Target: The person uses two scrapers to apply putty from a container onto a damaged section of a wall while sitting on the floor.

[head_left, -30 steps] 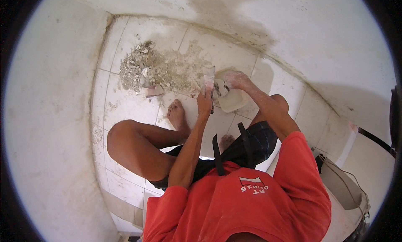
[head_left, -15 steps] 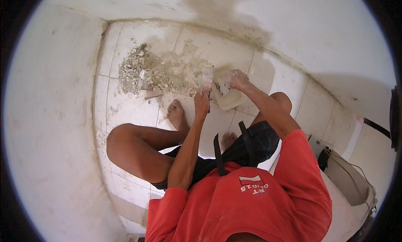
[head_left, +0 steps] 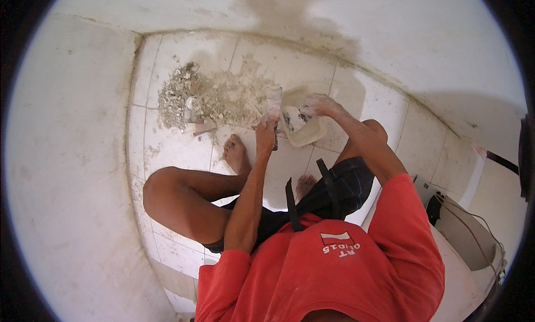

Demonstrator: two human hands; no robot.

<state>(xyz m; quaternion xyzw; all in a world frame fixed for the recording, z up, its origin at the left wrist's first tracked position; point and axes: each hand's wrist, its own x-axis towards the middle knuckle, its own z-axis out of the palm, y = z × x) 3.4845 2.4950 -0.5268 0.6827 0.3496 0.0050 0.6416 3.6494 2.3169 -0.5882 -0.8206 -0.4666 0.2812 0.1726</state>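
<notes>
My left hand (head_left: 266, 131) is closed around a putty knife (head_left: 273, 102). Its broad, whitish, dusty blade points away from me, and a dark edge of the tool shows beside my fingers. Just right of the blade, a cream plastic tub (head_left: 310, 136) rests on the tiles with some dark matter inside. Over the tub's far right rim is my right hand (head_left: 319, 105), coated in pale dust. Its fingers curl downward and together, with something small and dark below them that I cannot make out.
A heap of grey rubble (head_left: 179, 93) lies on the tiled floor to the left, trailing dust toward the tub. A pale scrap (head_left: 204, 127) sits at its near edge. Stained walls (head_left: 72, 127) enclose the corner. Cables (head_left: 468, 213) hang by a grey box-like object at the right.
My right hand has shifted slightly within the tub's far right side, its fingers now drawn lower and closer together. The putty knife in my left hand has hardly moved.
</notes>
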